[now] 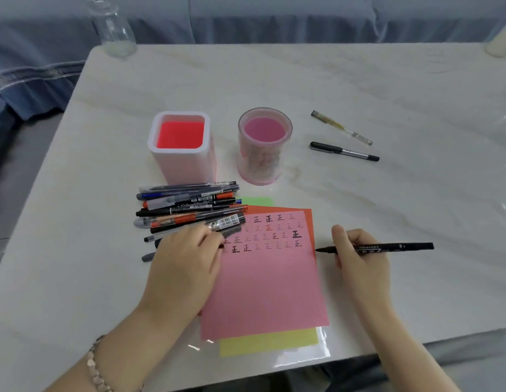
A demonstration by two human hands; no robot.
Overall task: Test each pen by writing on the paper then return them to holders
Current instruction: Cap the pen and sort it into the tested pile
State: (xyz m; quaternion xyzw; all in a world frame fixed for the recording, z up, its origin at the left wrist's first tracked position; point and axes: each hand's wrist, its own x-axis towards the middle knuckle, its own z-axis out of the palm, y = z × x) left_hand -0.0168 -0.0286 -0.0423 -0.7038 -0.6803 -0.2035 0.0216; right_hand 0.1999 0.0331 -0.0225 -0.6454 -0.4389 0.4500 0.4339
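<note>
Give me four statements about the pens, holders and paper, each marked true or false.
1. The right hand holds a black pen. True.
2. The square holder and the round holder are full of pens. False: both look empty; a pile of pens lies before the square holder.
3. A clear pen and a dark pen lie right of the round holder. True.
4. The pink paper is blank. False: rows of written marks cover its top part.

The table [359, 80] is marble-patterned, smooth and glossy. The pink paper [263, 292] is matt. Beyond the pink paper, the square holder [184, 165] is opaque matt plastic and the round holder [260, 162] is clear glossy plastic. Right of the pink paper, the black pen [401, 246] has a matt plastic barrel. Far beyond the pink paper, the cloth [34, 75] is blue stitched fabric.
</note>
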